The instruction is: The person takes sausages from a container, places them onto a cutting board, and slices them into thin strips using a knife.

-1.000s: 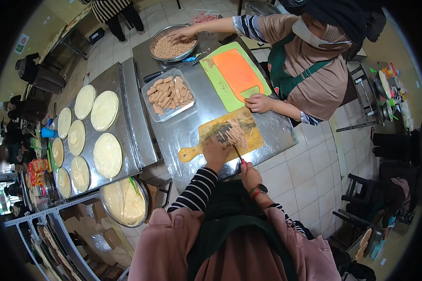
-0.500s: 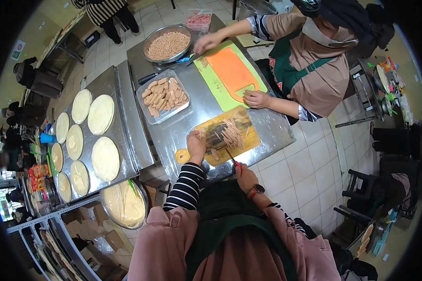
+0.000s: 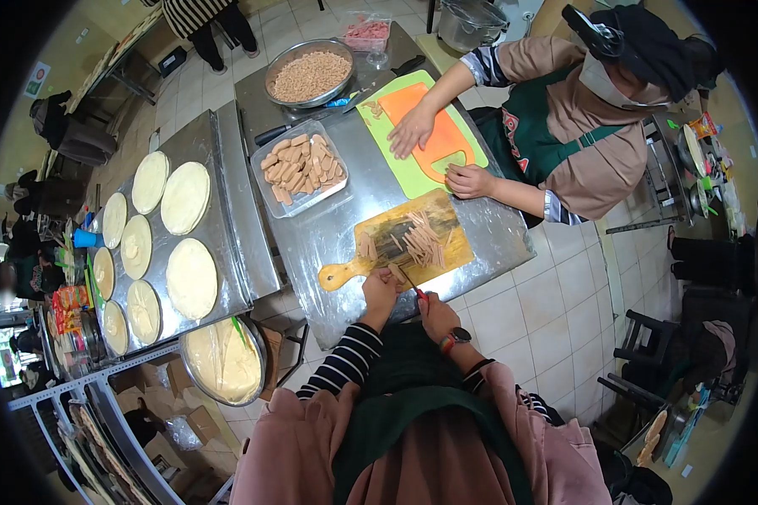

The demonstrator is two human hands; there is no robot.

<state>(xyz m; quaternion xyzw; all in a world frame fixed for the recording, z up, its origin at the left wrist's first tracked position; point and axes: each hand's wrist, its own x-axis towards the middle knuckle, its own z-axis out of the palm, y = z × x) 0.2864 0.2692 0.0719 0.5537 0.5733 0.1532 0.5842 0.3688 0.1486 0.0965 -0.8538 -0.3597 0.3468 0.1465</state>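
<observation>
Your right hand (image 3: 436, 316): fingers wrapped round the red-handled knife (image 3: 421, 295), forearm angled up and to the left, blade tilted left over the board's near edge.

Your left hand (image 3: 380, 292): fingers bent, tips pinching a short pinkish-brown sausage piece (image 3: 395, 271) beside the blade; striped forearm slanting right, wrists near each other.

Beneath: one yellow-brown wooden paddle-shaped board (image 3: 387, 220), handle pointing left, bearing thin pinkish-brown strips (image 3: 424, 240), on the shiny metal bench (image 3: 307, 252).

Beyond: one clear plastic rectangular container (image 3: 312, 204) of sausage lengths; one flat orange board (image 3: 448, 141) under a co-worker's hands; one round steel bowl (image 3: 312, 104) of small, pale brown bits.
</observation>
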